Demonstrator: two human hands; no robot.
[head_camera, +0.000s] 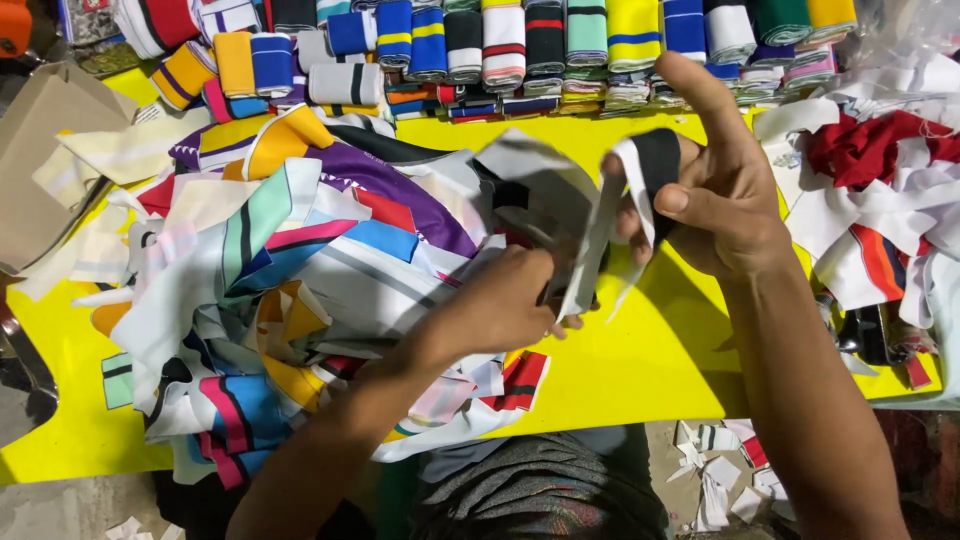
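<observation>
Broadly, a yellow table (640, 370) spread with cloth, and the sorting or trimming looks only partly through, judged from how things lie. Left of the table's bare middle, a big tangled heap of printed fabric pieces (290, 290), unsorted, far larger than anything set aside. Along the table's far edge, rows of folded striped rib bands (500, 45), stacked neatly. At the table's right end, a smaller pile of red and white offcuts (880, 190). Below the table's near edge, small white scraps (720, 470) on the floor. Above the table's middle, lifted clear of it, a black and white fabric strip (620, 210), pinched between thumb and fingers of the right hand (720, 200), index finger raised. Just left of that, the left hand (500, 300) closed around the strip's lower end, perhaps with scissors, though motion blur leaves this unclear. Cut off: a brown cardboard box (40, 150) at the table's left end.
</observation>
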